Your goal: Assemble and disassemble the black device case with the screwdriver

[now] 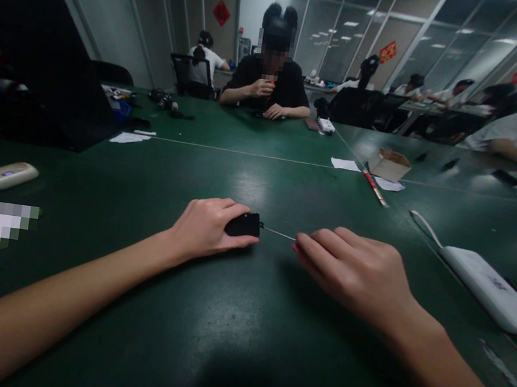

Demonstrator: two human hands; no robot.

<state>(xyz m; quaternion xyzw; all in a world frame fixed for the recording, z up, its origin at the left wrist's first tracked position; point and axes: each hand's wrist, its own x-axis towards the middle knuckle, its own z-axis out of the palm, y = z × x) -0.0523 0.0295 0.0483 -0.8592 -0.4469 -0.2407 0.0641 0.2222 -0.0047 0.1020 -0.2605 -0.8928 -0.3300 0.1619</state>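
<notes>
The left hand (209,225) is pinching a small black box (248,224), its thumb lying along the near side and its fingers curling over the far side. The box is sitting in front of the person, in the middle of the table (218,315); whether its underside is touching the surface, I cannot tell. From a small loop (262,224) on its right end, a thin pale cord (278,232) is running straight across to the right hand (349,262), whose grip is pressing together on the far end, fingertips partly hidden. Whether the cord is soft or stiff is not showing clearly.

Handling this well is probably calling for a steady left grip, with the thumb and fingers pressing evenly so the box is not twisting. The right grip is best staying level with the loop, so any tension is running in line rather than bending the joint sideways. Too hard a tug is risking a slip from the fingertips. The white power bank (480,280) is lying well apart, beyond the right hand.
</notes>
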